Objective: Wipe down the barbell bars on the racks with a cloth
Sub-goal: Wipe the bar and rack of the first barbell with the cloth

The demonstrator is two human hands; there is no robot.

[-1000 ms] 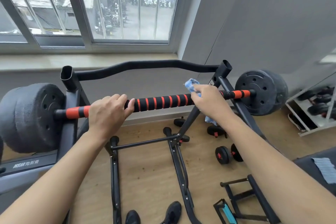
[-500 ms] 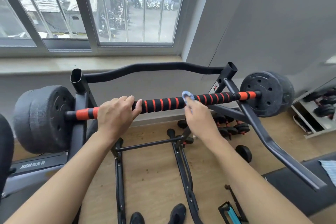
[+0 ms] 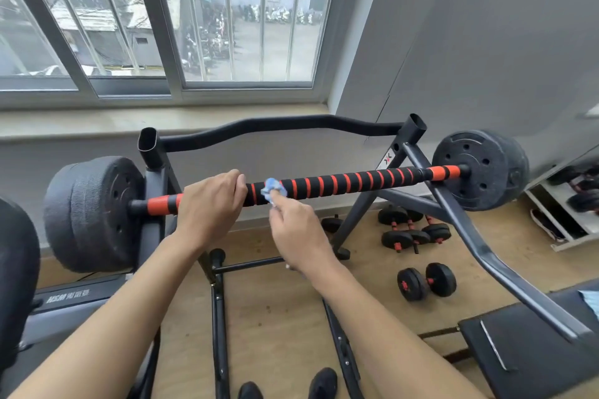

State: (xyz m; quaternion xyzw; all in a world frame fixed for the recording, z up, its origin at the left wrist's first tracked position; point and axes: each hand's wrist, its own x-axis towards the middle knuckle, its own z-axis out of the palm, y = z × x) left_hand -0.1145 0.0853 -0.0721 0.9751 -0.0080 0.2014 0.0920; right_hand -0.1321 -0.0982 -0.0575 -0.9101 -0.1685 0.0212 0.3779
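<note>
1. Barbell bar [image 3: 340, 183] lies across the rack [image 3: 152, 155], long axis running left to right. Its right end sits a touch higher in the view than its left.
2. The grip is black foam with orange bands. A black weight plate [image 3: 94, 214] caps the left end, and another plate [image 3: 479, 168] caps the right.
3. There's the blue cloth [image 3: 274, 189], bunched up small and pressed on the front of the bar, left of its middle.
4. Right hand [image 3: 298, 230] comes up from below, fingers drawn together, pinching the cloth against the foam.
5. Left hand [image 3: 210, 207] is on top of the bar, fingers curled over it in a full grip. It's just left of the cloth, knuckles close to it.
6. The two hands sit near each other, with only the cloth between them.
7. Behind the bar, the rack's curved black crossbar [image 3: 278, 126] spans its two open-topped uprights.
8. Down on the wooden floor [image 3: 282, 317], right of the rack legs, small black dumbbells [image 3: 415, 233] cluster together, one more pair [image 3: 426, 280] nearer.
9. Far right, a white shelf unit [image 3: 544, 201] against the wall holds dark dumbbells [image 3: 583, 201] in its compartments; details too small to tell.
10. Bottom right, a black bench pad [image 3: 518, 350] carries a pale blue cloth at the frame edge [image 3: 591, 301].
11. A barred window [image 3: 162, 26] fills the wall behind.
</note>
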